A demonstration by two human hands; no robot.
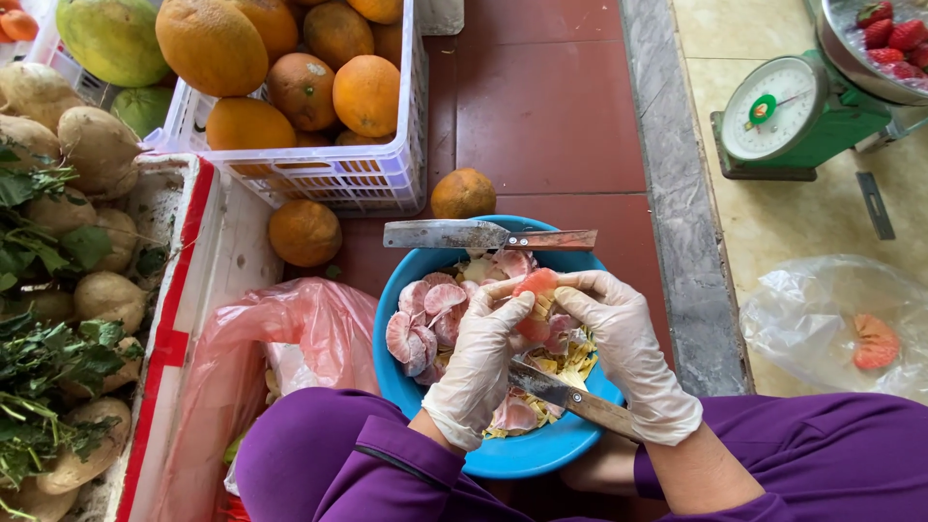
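Both my hands wear thin white gloves and meet over a blue bowl [527, 454]. My left hand [478, 358] and my right hand [623, 343] together pinch a pink fruit segment [535, 283] above the bowl. A knife with a wooden handle [565, 394] lies slanted under my hands, its handle by my right wrist; whether my right hand grips it I cannot tell. The bowl holds several peeled pink segments [425, 319] and pale peel scraps [570, 360]. A cleaver [483, 235] rests across the bowl's far rim.
A white crate of oranges [309, 87] stands behind; two loose oranges [304, 232] lie on the red floor. A pink plastic bag [280, 338] sits left, beside a box of tubers and greens [68, 290]. A green scale [788, 116] and a clear bag [841, 329] are right.
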